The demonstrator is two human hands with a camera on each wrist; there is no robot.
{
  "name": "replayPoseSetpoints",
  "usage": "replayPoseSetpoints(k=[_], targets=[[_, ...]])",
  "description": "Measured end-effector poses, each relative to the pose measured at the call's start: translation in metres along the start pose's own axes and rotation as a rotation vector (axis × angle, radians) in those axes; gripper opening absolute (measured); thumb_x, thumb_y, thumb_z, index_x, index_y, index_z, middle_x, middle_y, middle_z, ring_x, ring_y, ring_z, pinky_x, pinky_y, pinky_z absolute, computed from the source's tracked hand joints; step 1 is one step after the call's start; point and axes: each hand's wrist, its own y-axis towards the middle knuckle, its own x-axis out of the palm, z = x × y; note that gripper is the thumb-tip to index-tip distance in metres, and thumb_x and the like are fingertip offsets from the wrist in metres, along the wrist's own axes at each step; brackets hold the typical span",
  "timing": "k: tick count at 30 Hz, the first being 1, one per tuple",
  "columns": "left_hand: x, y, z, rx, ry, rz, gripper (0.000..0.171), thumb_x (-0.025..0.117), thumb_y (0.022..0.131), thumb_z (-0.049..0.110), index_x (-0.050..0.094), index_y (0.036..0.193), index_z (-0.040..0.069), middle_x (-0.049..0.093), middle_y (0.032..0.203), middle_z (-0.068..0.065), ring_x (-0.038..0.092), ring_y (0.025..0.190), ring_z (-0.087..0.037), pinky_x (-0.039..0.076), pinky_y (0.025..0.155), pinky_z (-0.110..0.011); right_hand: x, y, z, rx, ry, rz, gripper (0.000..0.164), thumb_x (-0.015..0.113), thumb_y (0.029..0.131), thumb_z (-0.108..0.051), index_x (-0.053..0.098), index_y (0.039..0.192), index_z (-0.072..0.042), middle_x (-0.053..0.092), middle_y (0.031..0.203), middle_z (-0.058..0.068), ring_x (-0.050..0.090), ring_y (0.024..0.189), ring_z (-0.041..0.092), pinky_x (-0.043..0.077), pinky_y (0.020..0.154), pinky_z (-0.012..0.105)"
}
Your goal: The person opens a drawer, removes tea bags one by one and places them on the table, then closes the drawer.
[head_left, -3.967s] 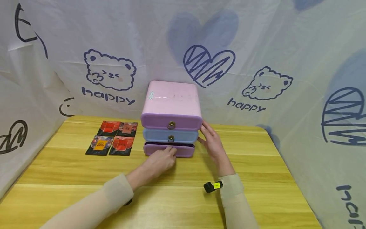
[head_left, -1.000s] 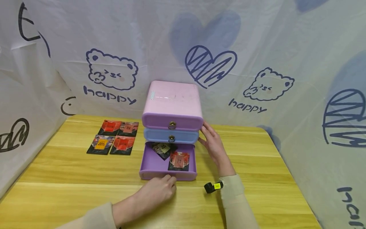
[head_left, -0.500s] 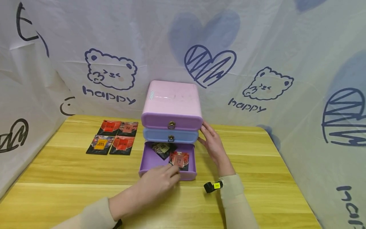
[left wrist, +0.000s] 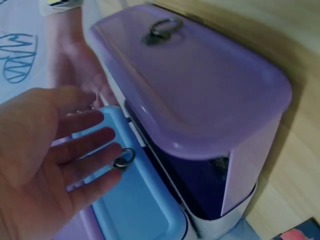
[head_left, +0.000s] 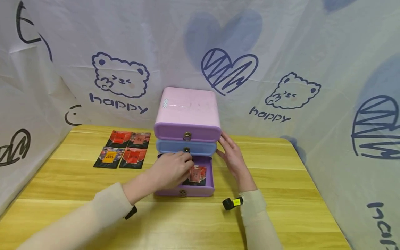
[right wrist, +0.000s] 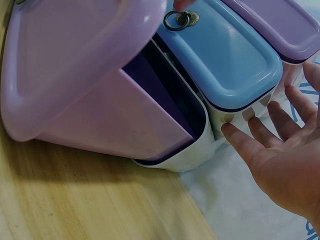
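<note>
Drawer unit (head_left: 186,114) of three stacked drawers is standing mid-table; its bottom purple drawer (head_left: 200,189) is lying pulled out. Left hand (head_left: 170,170), fingers relaxed and grasping nothing, is reaching in; right hand (head_left: 232,158) is bracing the unit's right side, flat. Four cards (head_left: 125,150) are lying left.

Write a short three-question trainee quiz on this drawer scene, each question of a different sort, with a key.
1. True or false: the bottom purple drawer is pulled out.
2. Multiple choice: the left hand has its fingers at the ring pull of which drawer? A) top pink drawer B) middle blue drawer C) bottom purple drawer
3. Fill in: the right hand rests with straight fingers against the ______ of the drawer unit.

Key: 1 true; 2 B; 3 right side
</note>
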Motion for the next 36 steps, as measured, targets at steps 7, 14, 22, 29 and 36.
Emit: replayPoseSetpoints(k=[7, 14, 22, 29, 36], targets=[[0.009, 0.014, -0.01, 0.095, -0.061, -0.224, 0.025, 0.061, 0.083, 0.032, 0.063, 0.101, 0.015, 0.06, 0.108, -0.001, 0.054, 0.091, -0.013, 0.052, 0.073, -0.03, 0.001, 0.0, -0.001, -0.004, 0.013, 0.003, 0.051, 0.055, 0.088, -0.038, 0.043, 0.135, -0.021, 0.037, 0.141, -0.002, 0.033, 0.123, 0.011, 0.035, 0.1, 0.048], [0.017, 0.029, -0.017, 0.094, -0.105, -0.439, 0.045, 0.061, 0.084, 0.04, 0.056, 0.12, 0.013, 0.056, 0.121, -0.004, 0.053, 0.1, -0.016, 0.052, 0.079, -0.034, 0.001, 0.001, -0.001, -0.007, 0.017, 0.002, 0.051, 0.054, 0.089, -0.037, 0.042, 0.136, -0.02, 0.036, 0.142, 0.0, 0.033, 0.123, 0.012, 0.035, 0.1, 0.048], [0.034, 0.038, -0.015, 0.099, -0.12, -0.477, 0.041, 0.062, 0.082, 0.044, 0.06, 0.109, 0.013, 0.058, 0.103, 0.0, 0.054, 0.085, -0.012, 0.052, 0.072, -0.033, 0.002, 0.0, -0.002, -0.002, 0.012, 0.004, 0.05, 0.054, 0.089, -0.038, 0.043, 0.135, -0.021, 0.036, 0.141, -0.001, 0.033, 0.123, 0.012, 0.036, 0.1, 0.047], [0.042, 0.045, -0.008, 0.101, -0.007, -0.562, 0.047, 0.064, 0.079, 0.047, 0.056, 0.11, 0.013, 0.055, 0.097, 0.0, 0.053, 0.081, -0.011, 0.053, 0.067, -0.032, 0.002, -0.001, -0.003, -0.001, -0.004, 0.013, 0.051, 0.055, 0.088, -0.04, 0.044, 0.134, -0.023, 0.037, 0.141, -0.003, 0.034, 0.122, 0.011, 0.036, 0.099, 0.046], [0.051, 0.045, -0.006, 0.113, 0.081, -0.551, 0.048, 0.069, 0.074, 0.046, 0.057, 0.107, 0.014, 0.054, 0.096, 0.0, 0.053, 0.079, -0.011, 0.054, 0.065, -0.03, 0.001, -0.001, -0.002, 0.006, -0.001, 0.01, 0.051, 0.055, 0.088, -0.04, 0.044, 0.135, -0.022, 0.038, 0.14, -0.002, 0.034, 0.122, 0.011, 0.036, 0.099, 0.046]])
